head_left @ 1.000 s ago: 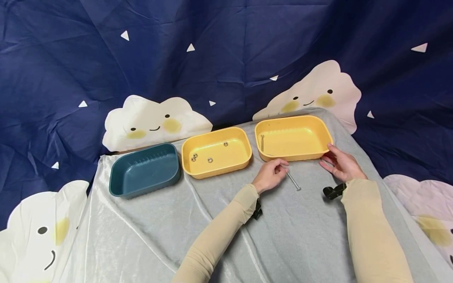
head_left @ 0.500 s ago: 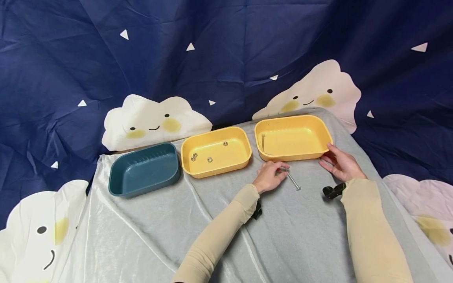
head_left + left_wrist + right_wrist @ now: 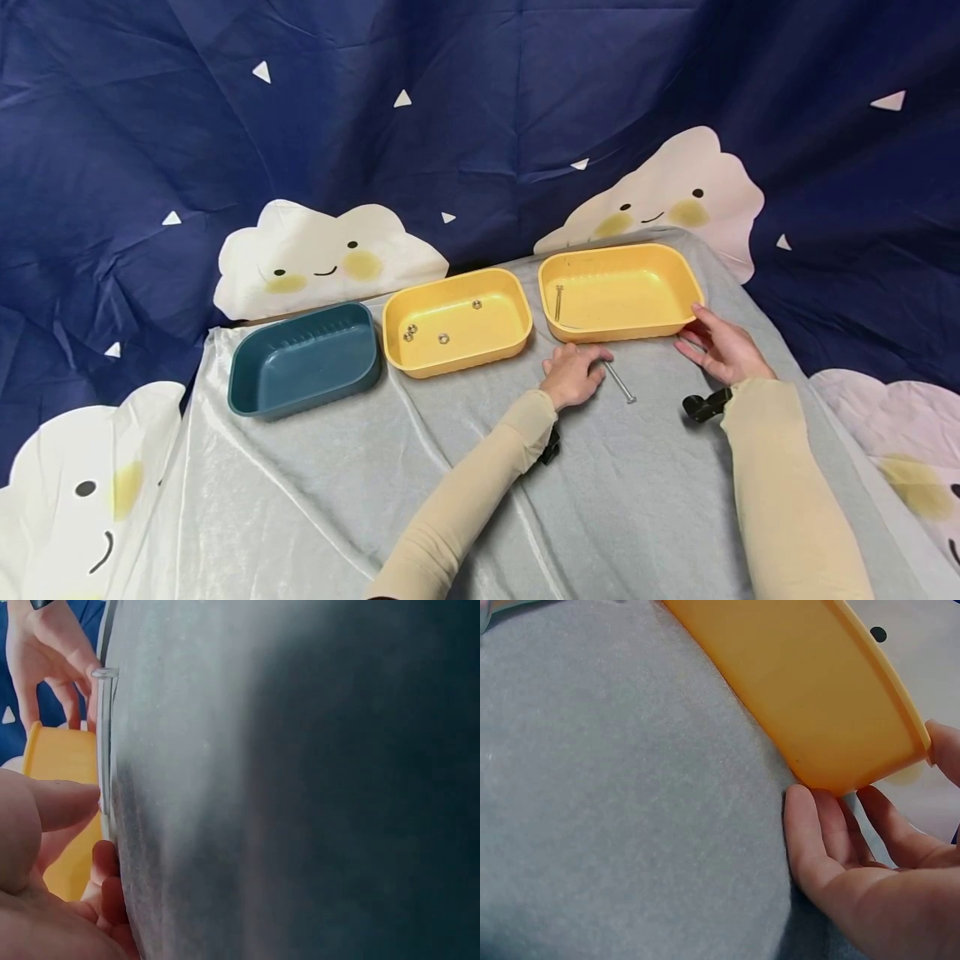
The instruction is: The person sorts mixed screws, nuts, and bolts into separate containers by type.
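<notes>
A silver bolt [image 3: 619,382] lies slantwise on the grey cloth, in front of the right-hand yellow bin [image 3: 622,333]. My left hand [image 3: 572,377] is at the bolt's far end. In the left wrist view a digit of the left hand [image 3: 45,840] reaches the end of the bolt [image 3: 105,735], while other fingertips curl below it. My right hand [image 3: 731,346] holds the bin's near right corner. The right wrist view has the thumb of the right hand [image 3: 877,862] at the rim of the yellow bin [image 3: 810,697] and fingers against its lower corner. Another bolt [image 3: 558,304] lies inside this bin.
To the left stands a second yellow bin [image 3: 457,364] with several nuts [image 3: 443,338]. Beyond it is a dark teal bin [image 3: 300,400]. Grey cloth [image 3: 637,500] covers the table, and a blue curtain [image 3: 480,125] with cloud prints hangs behind.
My left hand has shifted slightly left and its fingers have spread, baring a little more of the bolt. The bolt stays in place. My right hand keeps its hold on the bin.
</notes>
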The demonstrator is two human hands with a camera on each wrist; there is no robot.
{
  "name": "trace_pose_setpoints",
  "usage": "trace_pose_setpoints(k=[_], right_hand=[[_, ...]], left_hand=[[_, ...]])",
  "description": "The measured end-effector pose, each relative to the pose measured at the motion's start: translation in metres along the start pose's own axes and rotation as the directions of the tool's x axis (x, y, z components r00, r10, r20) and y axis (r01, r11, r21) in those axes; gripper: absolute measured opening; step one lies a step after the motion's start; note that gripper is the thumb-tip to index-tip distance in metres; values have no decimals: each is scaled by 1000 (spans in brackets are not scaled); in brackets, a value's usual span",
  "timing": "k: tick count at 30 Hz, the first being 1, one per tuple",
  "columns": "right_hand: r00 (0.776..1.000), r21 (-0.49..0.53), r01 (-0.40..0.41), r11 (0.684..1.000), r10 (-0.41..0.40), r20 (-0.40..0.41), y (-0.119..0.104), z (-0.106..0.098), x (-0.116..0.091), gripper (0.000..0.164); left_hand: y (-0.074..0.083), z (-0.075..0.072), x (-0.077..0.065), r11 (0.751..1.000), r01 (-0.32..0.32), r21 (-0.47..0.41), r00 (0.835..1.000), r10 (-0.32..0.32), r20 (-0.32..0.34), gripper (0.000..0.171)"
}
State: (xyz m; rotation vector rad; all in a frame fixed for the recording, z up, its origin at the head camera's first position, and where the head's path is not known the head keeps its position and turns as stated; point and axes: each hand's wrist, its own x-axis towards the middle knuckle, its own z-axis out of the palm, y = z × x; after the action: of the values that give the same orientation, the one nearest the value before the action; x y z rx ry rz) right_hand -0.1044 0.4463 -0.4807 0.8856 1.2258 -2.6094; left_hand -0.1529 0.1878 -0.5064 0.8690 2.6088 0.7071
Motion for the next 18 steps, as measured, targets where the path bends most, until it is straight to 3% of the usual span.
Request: trace_pose_setpoints(k=[11, 18], right_hand=[[1000, -7, 5, 1000, -5, 0, 0, 0, 0, 21], [1000, 5, -6, 1000, 6, -3, -1, 0, 0, 22]], left_hand=[[6, 0, -1, 997, 19, 81, 1000, -21, 21, 30], [6, 0, 0, 998, 30, 59, 999, -31, 19, 21]])
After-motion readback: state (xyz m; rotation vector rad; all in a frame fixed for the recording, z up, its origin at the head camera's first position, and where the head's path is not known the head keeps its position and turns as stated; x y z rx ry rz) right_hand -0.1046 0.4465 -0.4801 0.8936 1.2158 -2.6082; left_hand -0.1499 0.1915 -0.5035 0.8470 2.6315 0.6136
